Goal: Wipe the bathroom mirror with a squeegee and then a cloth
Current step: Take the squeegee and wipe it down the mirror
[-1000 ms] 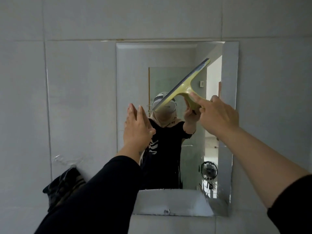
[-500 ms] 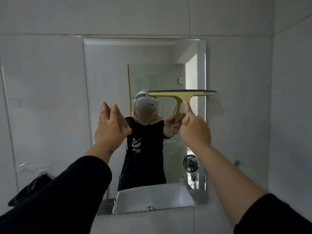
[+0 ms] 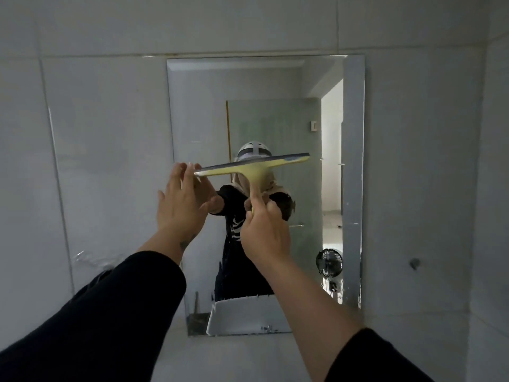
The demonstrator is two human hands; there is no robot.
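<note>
Hands first: right hand wrapped closed round the squeegee handle, index finger laid up along the stem toward the head. Left hand flat and open, fingers together, holding nothing; fingertips just beside the left end of the blade, can't tell if touching it or the glass.

Squeegee position: mid-height on the mirror, blade approx. horizontal, left end a bit lower, spanning the middle of the glass. Whether the rubber edge is pressed on the glass can't be confirmed from this angle.

Handling, est.:
- Squeegee = light plastic, stiff yellow body, soft dark rubber strip along the top edge. Grip low on the handle w/ a finger up the stem looks right: gives pressure and tilt control. Wet plastic may be slippery.
- Mirror = rigid, fragile at the bevelled edges; needs even, moderate pressure. Drips and water streaks visible low on the glass, so squeegee stage prob. not finished.

Surroundings: grey tiled wall all round. Dark cloth low left of the mirror, mostly hidden behind the left sleeve, likely for the second stage. Small dark fixture on the wall to the right, well apart. Sink and a small fan seen only as reflections.

Obstructions: none on the glass except the left hand, which sits in the blade's path if the stroke goes leftward.
</note>
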